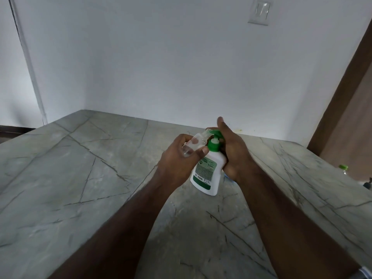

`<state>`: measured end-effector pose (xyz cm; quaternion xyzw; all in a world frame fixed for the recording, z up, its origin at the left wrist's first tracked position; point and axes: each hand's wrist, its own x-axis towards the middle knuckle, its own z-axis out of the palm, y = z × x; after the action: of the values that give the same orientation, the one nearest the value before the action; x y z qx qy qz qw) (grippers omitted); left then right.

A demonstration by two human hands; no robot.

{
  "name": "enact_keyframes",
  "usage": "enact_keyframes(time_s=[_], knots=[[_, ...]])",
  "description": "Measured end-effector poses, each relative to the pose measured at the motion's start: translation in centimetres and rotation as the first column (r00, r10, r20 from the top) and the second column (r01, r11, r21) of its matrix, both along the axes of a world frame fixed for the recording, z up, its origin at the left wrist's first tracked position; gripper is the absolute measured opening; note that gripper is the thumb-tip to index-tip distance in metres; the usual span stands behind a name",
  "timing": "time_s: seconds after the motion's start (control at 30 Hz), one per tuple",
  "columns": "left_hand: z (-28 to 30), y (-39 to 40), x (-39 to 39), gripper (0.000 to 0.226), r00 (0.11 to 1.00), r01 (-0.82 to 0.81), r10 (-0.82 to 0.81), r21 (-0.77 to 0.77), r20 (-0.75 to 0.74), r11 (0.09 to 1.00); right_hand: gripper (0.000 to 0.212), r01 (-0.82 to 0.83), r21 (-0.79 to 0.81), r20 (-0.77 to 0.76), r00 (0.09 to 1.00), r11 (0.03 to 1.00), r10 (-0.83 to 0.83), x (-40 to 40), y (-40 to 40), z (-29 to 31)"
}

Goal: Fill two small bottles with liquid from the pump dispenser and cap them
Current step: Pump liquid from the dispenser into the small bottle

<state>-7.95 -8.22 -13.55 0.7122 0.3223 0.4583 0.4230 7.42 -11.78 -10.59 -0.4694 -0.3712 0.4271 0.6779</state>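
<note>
A grey veined stone counter (pixel 84 178) runs out under my arms to a white wall (pixel 181 67). On it stands the white pump dispenser (pixel 207 174) with its green pump head (pixel 213 142). My right hand (pixel 231 150) lies over the pump head, fingers mostly straight, palm against the bottle's side. My left hand (pixel 179 158) grips a small clear bottle (pixel 194 144), tilted, its mouth up by the green spout.

Bare forearms, no sleeves worn
</note>
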Motion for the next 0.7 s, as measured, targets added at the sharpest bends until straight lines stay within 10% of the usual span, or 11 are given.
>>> enact_keyframes(time_s=[0.43, 0.7], knots=[[0.4, -0.2, -0.1, 0.024, 0.995, 0.095, -0.093, -0.05, 0.047, 0.994, 0.086, -0.423, -0.064, 0.304, 0.854, 0.904, 0.421, 1.9, -1.6, -3.4], [0.7, 0.0, -0.4, 0.031, 0.988, 0.124, -0.112, -0.115, 0.108, 0.986, 0.078, -0.123, 0.044, 0.475, 0.876, 0.991, 0.087, 0.5, -1.6, -3.5]])
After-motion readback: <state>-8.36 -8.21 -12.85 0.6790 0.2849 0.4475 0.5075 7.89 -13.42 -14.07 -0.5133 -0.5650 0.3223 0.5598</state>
